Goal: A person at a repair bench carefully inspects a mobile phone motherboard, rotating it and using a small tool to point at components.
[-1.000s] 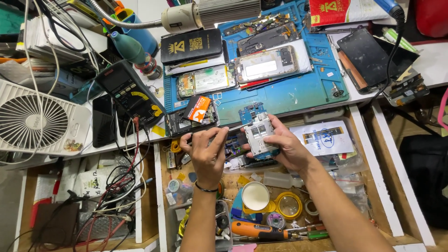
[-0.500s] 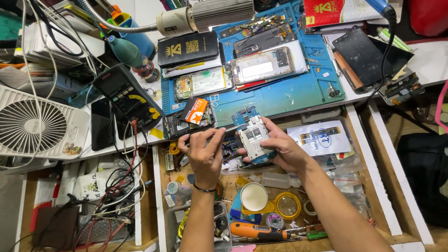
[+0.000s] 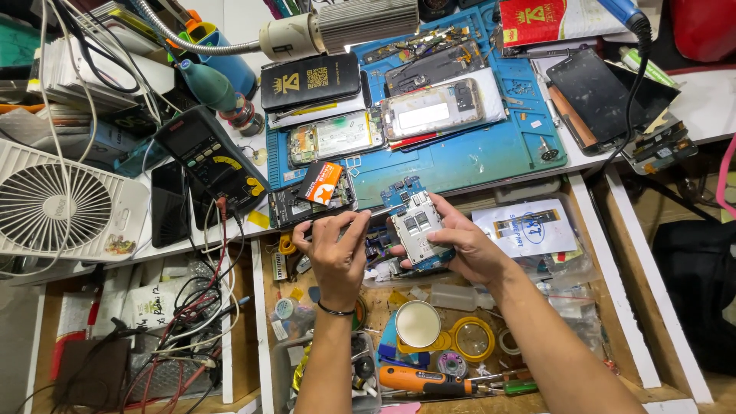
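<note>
My right hand [image 3: 468, 245] grips a blue phone circuit board [image 3: 415, 226] with silver metal shields, held over an open drawer at the bench's front edge. My left hand [image 3: 337, 249] is just left of the board, fingers pinched on a thin dark tool [image 3: 368, 217] whose tip points at the board's left edge. Behind the hands lies a blue work mat [image 3: 468, 157] with several opened phones [image 3: 431, 109] on it.
A white fan [image 3: 50, 207] and a multimeter [image 3: 211, 161] with tangled leads sit at left. A lamp head [image 3: 349, 27] hangs over the mat. The drawer [image 3: 429, 337] holds tape rolls, a white cup, an orange screwdriver [image 3: 422, 379] and plastic bags. A dark phone screen [image 3: 602, 96] lies at right.
Both hands stay in place over the drawer. The right hand has tilted the board slightly, and the left hand's tool has edged closer to it.
</note>
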